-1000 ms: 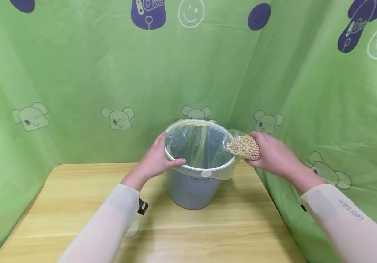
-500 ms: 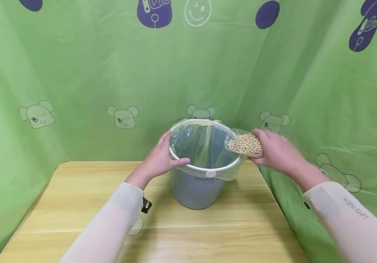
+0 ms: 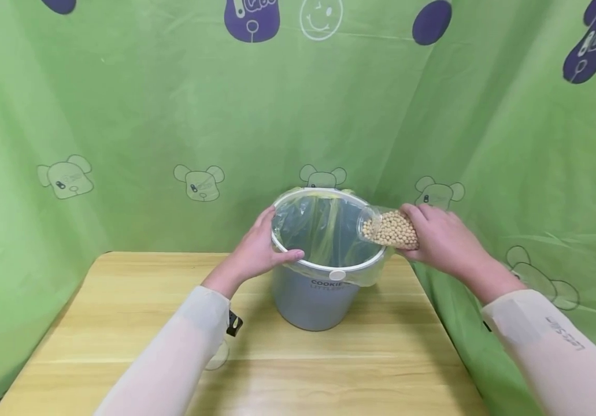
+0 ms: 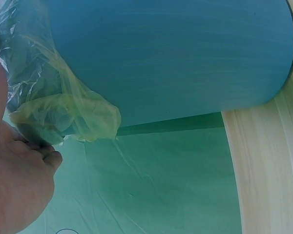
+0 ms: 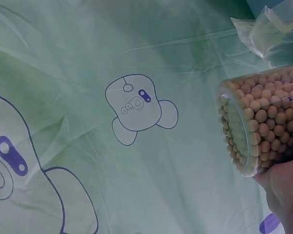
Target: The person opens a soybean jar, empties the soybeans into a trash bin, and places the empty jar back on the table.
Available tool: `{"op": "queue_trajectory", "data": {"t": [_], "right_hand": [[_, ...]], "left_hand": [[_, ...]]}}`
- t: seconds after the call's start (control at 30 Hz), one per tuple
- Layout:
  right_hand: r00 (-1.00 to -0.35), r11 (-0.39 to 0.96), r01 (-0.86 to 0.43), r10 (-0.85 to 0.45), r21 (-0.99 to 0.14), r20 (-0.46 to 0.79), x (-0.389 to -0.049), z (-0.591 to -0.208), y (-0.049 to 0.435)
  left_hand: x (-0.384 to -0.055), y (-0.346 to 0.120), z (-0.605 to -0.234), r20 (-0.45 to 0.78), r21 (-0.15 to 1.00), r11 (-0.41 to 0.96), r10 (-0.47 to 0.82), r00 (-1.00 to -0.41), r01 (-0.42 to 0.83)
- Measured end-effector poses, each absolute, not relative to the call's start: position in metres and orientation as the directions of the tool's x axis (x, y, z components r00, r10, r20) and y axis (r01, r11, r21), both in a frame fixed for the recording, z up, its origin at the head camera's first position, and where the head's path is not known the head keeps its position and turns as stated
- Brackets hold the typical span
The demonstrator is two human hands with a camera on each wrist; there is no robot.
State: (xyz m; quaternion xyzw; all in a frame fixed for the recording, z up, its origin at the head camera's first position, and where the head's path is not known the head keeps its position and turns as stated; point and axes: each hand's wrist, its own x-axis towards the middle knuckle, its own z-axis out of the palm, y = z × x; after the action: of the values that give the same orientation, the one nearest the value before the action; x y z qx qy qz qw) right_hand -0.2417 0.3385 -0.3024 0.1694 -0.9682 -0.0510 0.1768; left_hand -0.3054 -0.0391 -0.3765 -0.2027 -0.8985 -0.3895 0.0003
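A grey-blue trash bin stands upright on the table, lined with a clear yellowish bag folded over its white rim. My left hand holds the bin's left side at the rim, thumb along the front edge; in the left wrist view the loose bag hangs beside that hand. On the right, my right hand grips a clear jar of soybeans by its bottom end. The jar lies tilted nearly on its side, mouth at the bin's right rim. Its base shows in the right wrist view.
The wooden table ends behind the bin at a green printed curtain. More curtain hangs close along the right side. A small black clip shows at the left sleeve.
The head view has turned slightly left, so everything sits further right. Both hands keep their holds, and the jar stays tilted at the rim with its beans inside.
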Motion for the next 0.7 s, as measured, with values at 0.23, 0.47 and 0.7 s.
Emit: {"op": "queue_trajectory", "data": {"t": [0.23, 0.47, 0.7], "right_hand": [[-0.869, 0.931, -0.32, -0.362, 0.175, 0.336, -0.2435, -0.3039, 0.3389], [-0.853, 0.921, -0.335, -0.386, 0.198, 0.352, -0.2454, -0.3048, 0.3407], [-0.847, 0.916, -0.339, -0.396, 0.212, 0.354, -0.2464, -0.304, 0.3417]], "left_hand": [[-0.3046, -0.0386, -0.3757, 0.162, 0.701, 0.609, 0.371, -0.914, 0.372], [-0.3052, -0.0383, -0.3762, 0.171, 0.702, 0.602, 0.375, -0.911, 0.38], [-0.3064, -0.0381, -0.3761, 0.167, 0.701, 0.605, 0.376, -0.911, 0.378]]}}
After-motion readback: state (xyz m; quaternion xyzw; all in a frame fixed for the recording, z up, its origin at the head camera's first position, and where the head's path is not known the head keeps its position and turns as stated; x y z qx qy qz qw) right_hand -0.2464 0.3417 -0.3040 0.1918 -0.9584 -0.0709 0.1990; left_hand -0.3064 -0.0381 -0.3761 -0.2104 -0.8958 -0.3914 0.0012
